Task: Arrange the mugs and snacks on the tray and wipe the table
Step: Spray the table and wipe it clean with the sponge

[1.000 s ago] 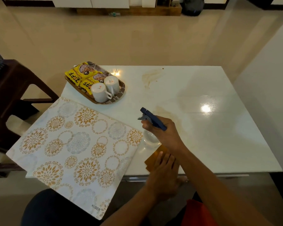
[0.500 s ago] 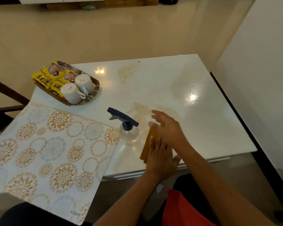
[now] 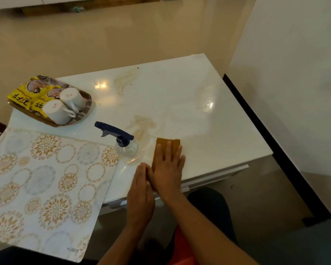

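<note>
While the right hand [image 3: 168, 165] lies flat with straight fingers on the brown cloth [image 3: 167, 145], keep even downward pressure and sweep forward into the tan stain [image 3: 141, 124] just beyond the cloth's far edge. The left hand [image 3: 140, 190] rests with extended fingers on the surface [image 3: 208, 131], touching the right hand at the thumb side; it holds nothing. Judged from the layout, wiping is the step in hand. The arranging part appears complete: two white mugs [image 3: 65, 106] and the yellow snack packets [image 3: 25, 94] sit together on the tray [image 3: 84, 111] at the far left corner.

Work in overlapping strokes. A second stain [image 3: 125, 81] lies well beyond the first, near the far edge, and a wet glossy patch [image 3: 207, 104] lies to the right; both probably need passes.

Obstructions:
- The spray bottle [image 3: 125, 147] stands just left of the cloth, with its blue trigger head pointing left. A leftward stroke would strike it; lift it aside first.
- The patterned placemat [image 3: 46, 178] covers the near left area and overhangs the edge; the surface under it cannot be reached without moving it.
</note>
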